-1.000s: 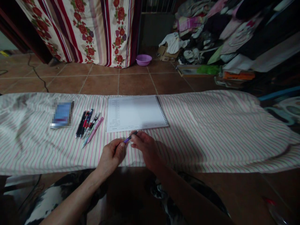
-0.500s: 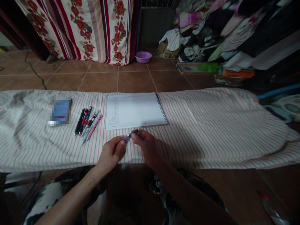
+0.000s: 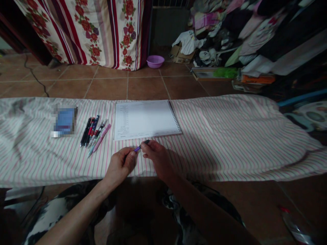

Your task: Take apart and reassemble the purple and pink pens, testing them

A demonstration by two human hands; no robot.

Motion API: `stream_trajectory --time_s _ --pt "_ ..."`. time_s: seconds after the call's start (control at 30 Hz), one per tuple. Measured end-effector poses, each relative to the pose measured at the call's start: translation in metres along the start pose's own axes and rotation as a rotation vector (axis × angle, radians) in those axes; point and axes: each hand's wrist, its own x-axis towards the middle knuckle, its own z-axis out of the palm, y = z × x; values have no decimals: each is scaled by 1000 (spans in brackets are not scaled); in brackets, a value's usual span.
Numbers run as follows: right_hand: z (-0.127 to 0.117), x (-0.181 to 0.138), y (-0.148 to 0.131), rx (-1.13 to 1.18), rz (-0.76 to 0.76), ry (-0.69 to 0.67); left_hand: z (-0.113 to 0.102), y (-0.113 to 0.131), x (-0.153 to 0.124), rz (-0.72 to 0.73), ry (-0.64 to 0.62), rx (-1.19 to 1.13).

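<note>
A slim purple and black pen [image 3: 137, 148] is held between my two hands, just in front of the notebook's near edge. My left hand [image 3: 122, 162] is closed round its purple end. The fingers of my right hand [image 3: 157, 156] pinch the dark end, which points up and to the right. Beyond them a spiral notebook [image 3: 150, 117] lies open on a white page, its coil on the right. Several pens [image 3: 94, 132] lie side by side to the left of the notebook, a pink one [image 3: 102, 137] nearest to it.
A striped cloth [image 3: 217, 136] covers the low surface under these things. At its left lies a blurred-out blue item [image 3: 64, 120]. On the tiled floor beyond are a purple basin [image 3: 155, 62] and heaped clothes [image 3: 189, 42]. A clear bottle [image 3: 296, 226] lies at lower right.
The view has shifted slightly. Both hands keep their grip on the pen, and its purple part shows a little more between them.
</note>
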Motion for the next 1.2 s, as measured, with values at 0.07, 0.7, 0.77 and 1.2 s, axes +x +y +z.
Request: stream_trajectory --time_s 0.07,0.7,0.77,1.2 --pt "-2 2 4 -74 -40 33 0 -1 0 22 -8 15" --pt "0 -3 -4 135 -7 -7 2 -1 2 -12 -3 -23" --pt "0 -3 -3 143 21 -3 1 0 2 8 4 10" --pt "-2 -2 -2 68 -4 40 1 -3 -1 14 -27 24"
